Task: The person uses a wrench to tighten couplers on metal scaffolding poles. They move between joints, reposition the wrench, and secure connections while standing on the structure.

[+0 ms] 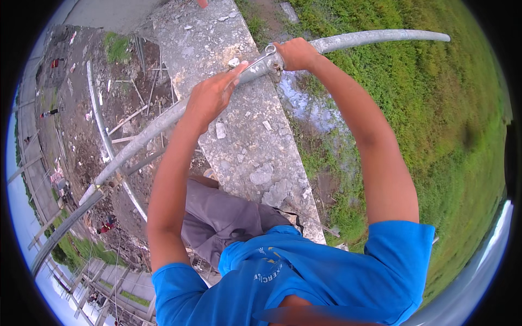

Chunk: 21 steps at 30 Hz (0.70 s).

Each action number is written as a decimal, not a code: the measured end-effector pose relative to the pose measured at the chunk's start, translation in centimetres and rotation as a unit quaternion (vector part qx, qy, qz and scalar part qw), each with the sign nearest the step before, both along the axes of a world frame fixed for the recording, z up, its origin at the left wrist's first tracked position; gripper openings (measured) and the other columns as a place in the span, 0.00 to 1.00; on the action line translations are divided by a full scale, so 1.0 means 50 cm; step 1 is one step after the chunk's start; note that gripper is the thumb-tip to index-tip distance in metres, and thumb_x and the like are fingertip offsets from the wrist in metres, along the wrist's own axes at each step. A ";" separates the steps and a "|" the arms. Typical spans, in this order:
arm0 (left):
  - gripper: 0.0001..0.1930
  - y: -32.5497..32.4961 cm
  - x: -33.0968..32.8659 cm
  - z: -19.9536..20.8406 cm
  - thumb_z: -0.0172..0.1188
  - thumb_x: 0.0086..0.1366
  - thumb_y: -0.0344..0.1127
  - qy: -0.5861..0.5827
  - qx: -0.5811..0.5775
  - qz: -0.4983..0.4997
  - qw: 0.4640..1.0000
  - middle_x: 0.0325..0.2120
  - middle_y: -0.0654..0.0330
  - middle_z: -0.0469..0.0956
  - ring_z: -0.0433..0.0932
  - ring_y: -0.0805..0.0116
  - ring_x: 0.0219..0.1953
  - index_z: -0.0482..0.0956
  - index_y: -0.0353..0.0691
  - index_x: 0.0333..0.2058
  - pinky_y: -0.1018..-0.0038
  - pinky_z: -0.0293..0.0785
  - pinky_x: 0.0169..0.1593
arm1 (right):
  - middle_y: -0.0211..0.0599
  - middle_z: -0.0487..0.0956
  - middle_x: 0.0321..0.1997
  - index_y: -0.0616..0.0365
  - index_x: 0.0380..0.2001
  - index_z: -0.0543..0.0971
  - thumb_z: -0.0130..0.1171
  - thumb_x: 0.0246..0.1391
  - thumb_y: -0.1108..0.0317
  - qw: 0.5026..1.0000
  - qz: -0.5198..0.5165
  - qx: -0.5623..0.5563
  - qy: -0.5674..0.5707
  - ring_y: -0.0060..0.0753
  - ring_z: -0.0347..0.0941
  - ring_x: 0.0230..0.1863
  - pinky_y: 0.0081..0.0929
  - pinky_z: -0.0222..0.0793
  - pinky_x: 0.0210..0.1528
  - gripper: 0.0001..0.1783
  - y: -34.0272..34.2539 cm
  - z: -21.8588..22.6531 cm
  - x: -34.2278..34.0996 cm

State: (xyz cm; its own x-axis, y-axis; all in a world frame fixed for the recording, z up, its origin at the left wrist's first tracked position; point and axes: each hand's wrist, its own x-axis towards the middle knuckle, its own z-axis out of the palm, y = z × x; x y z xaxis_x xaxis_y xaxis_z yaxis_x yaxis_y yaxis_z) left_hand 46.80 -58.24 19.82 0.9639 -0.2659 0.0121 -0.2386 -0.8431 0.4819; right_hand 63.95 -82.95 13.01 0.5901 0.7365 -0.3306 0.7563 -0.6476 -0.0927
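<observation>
A long grey scaffold pipe (157, 126) crosses in front of me over a concrete ledge (242, 127). My left hand (209, 100) is closed at the handle of a ring wrench (260, 60), its fingers pointing along the pipe. The wrench's ring end lies beside a scaffold clamp (276, 66) on the pipe. Just right of the clamp, my right hand (296, 54) is wrapped over the pipe, close by the ring; some of its fingers are hidden behind.
Outside the ledge, grass (413, 108) lies far below on the right. More scaffold pipes (103, 130) cross on the left above muddy ground with several people. Loose concrete chunks (262, 174) lie on the ledge beside my leg.
</observation>
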 end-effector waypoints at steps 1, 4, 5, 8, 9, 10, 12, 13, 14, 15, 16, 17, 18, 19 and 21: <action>0.27 -0.013 -0.015 0.013 0.55 0.73 0.35 -0.043 -0.017 0.037 0.998 0.39 0.51 0.83 0.83 0.47 0.38 0.68 0.64 0.68 0.53 0.79 0.40 | 0.46 0.86 0.35 0.57 0.59 0.73 0.65 0.47 0.65 1.000 0.000 -0.005 0.004 0.50 0.84 0.39 0.45 0.80 0.41 0.33 0.004 0.001 -0.001; 0.25 -0.055 -0.041 0.038 0.53 0.72 0.33 0.050 0.033 0.042 0.997 0.37 0.48 0.82 0.82 0.45 0.38 0.70 0.54 0.67 0.53 0.78 0.42 | 0.44 0.86 0.36 0.54 0.60 0.73 0.66 0.47 0.64 1.000 -0.009 -0.019 0.005 0.49 0.84 0.39 0.44 0.80 0.41 0.33 0.007 0.005 -0.003; 0.25 -0.069 -0.045 0.041 0.52 0.72 0.32 0.081 0.053 0.035 0.995 0.36 0.47 0.81 0.82 0.44 0.38 0.70 0.53 0.67 0.53 0.78 0.41 | 0.44 0.86 0.36 0.53 0.60 0.73 0.66 0.47 0.64 1.000 -0.009 -0.025 0.003 0.49 0.84 0.39 0.43 0.80 0.41 0.33 0.008 0.005 -0.003; 0.27 -0.104 -0.043 0.045 0.52 0.72 0.30 0.123 0.079 0.050 0.988 0.40 0.45 0.82 0.82 0.43 0.42 0.68 0.51 0.68 0.51 0.77 0.47 | 0.44 0.86 0.36 0.53 0.59 0.73 0.67 0.47 0.64 0.999 -0.008 -0.035 0.001 0.49 0.84 0.40 0.44 0.80 0.42 0.33 0.008 0.005 -0.002; 0.27 -0.115 -0.040 0.046 0.51 0.71 0.30 0.124 0.104 0.053 0.985 0.39 0.45 0.82 0.82 0.43 0.40 0.68 0.49 0.69 0.51 0.78 0.46 | 0.44 0.86 0.36 0.53 0.59 0.73 0.67 0.47 0.64 1.000 -0.008 -0.026 -0.001 0.50 0.84 0.40 0.44 0.80 0.43 0.33 0.008 0.005 -0.002; 0.28 -0.127 -0.038 0.050 0.51 0.70 0.29 0.132 0.109 0.049 0.984 0.37 0.45 0.82 0.82 0.43 0.39 0.68 0.47 0.68 0.51 0.78 0.45 | 0.45 0.86 0.37 0.54 0.58 0.73 0.67 0.47 0.63 1.000 -0.007 -0.017 -0.002 0.50 0.84 0.40 0.44 0.80 0.43 0.33 0.008 0.003 -0.002; 0.28 -0.153 -0.033 0.058 0.51 0.68 0.27 0.122 0.122 0.042 0.984 0.35 0.45 0.82 0.83 0.44 0.37 0.68 0.42 0.68 0.50 0.78 0.43 | 0.45 0.86 0.37 0.54 0.58 0.74 0.67 0.47 0.63 1.000 -0.005 -0.007 -0.008 0.50 0.84 0.41 0.45 0.80 0.43 0.32 0.006 -0.002 0.000; 0.28 -0.163 -0.033 0.064 0.51 0.68 0.27 0.132 0.132 0.049 0.981 0.34 0.45 0.82 0.83 0.44 0.36 0.68 0.40 0.68 0.51 0.79 0.41 | 0.45 0.86 0.37 0.54 0.57 0.74 0.67 0.47 0.63 1.000 -0.004 -0.005 -0.010 0.50 0.84 0.41 0.45 0.80 0.43 0.32 0.004 -0.004 0.001; 0.28 -0.175 -0.034 0.069 0.51 0.67 0.26 0.132 0.130 0.047 0.982 0.33 0.44 0.82 0.83 0.44 0.34 0.68 0.37 0.67 0.51 0.79 0.40 | 0.45 0.86 0.37 0.54 0.57 0.74 0.68 0.47 0.63 1.000 -0.004 -0.004 -0.009 0.50 0.84 0.41 0.46 0.80 0.43 0.31 0.003 -0.008 -0.001; 0.28 -0.193 -0.035 0.072 0.51 0.67 0.25 0.125 0.156 0.069 0.977 0.32 0.44 0.82 0.84 0.44 0.33 0.68 0.35 0.67 0.52 0.80 0.38 | 0.45 0.86 0.37 0.55 0.56 0.74 0.68 0.47 0.62 1.000 -0.002 -0.002 -0.010 0.50 0.84 0.41 0.46 0.80 0.43 0.31 0.002 -0.010 0.002; 0.28 -0.207 -0.037 0.074 0.51 0.66 0.25 0.127 0.130 0.056 0.982 0.32 0.43 0.82 0.84 0.44 0.33 0.68 0.34 0.67 0.52 0.80 0.38 | 0.45 0.86 0.37 0.55 0.56 0.74 0.68 0.47 0.62 1.000 0.001 0.000 -0.010 0.50 0.84 0.41 0.46 0.80 0.43 0.31 0.001 -0.011 0.004; 0.29 -0.229 -0.042 0.073 0.51 0.66 0.25 0.126 0.133 0.068 0.981 0.32 0.43 0.82 0.84 0.44 0.33 0.68 0.33 0.66 0.53 0.80 0.37 | 0.45 0.86 0.37 0.55 0.56 0.74 0.68 0.47 0.61 1.000 0.003 0.002 -0.007 0.50 0.84 0.41 0.47 0.80 0.44 0.31 0.002 -0.012 0.002; 0.29 -0.245 -0.046 0.070 0.51 0.66 0.25 0.140 0.132 0.075 0.978 0.32 0.42 0.82 0.84 0.44 0.33 0.68 0.32 0.66 0.53 0.81 0.36 | 0.45 0.86 0.37 0.55 0.56 0.74 0.68 0.47 0.61 1.000 0.002 0.004 -0.008 0.51 0.84 0.42 0.47 0.79 0.44 0.31 0.004 -0.012 0.004; 0.29 -0.251 -0.049 0.066 0.51 0.66 0.25 0.126 0.131 0.093 0.979 0.31 0.42 0.81 0.84 0.44 0.32 0.67 0.30 0.66 0.53 0.81 0.36 | 0.45 0.86 0.37 0.55 0.55 0.74 0.68 0.47 0.60 1.000 0.000 0.004 -0.006 0.51 0.84 0.42 0.47 0.79 0.44 0.31 0.003 -0.012 0.002; 0.29 -0.259 -0.056 0.055 0.51 0.65 0.24 0.126 0.100 0.103 0.982 0.31 0.41 0.81 0.84 0.44 0.32 0.66 0.26 0.66 0.54 0.81 0.34 | 0.46 0.86 0.37 0.55 0.55 0.74 0.69 0.47 0.59 1.000 -0.002 0.001 -0.009 0.51 0.84 0.42 0.47 0.79 0.44 0.31 0.004 -0.011 0.002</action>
State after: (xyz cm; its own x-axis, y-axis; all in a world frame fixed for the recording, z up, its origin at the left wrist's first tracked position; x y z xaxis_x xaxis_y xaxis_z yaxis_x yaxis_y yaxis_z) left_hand 44.03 -71.17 22.57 0.9633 -0.0379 -0.2658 0.0522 -0.9447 0.3238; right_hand 64.05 -82.75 12.48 0.5988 0.7352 -0.3177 0.7557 -0.6500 -0.0800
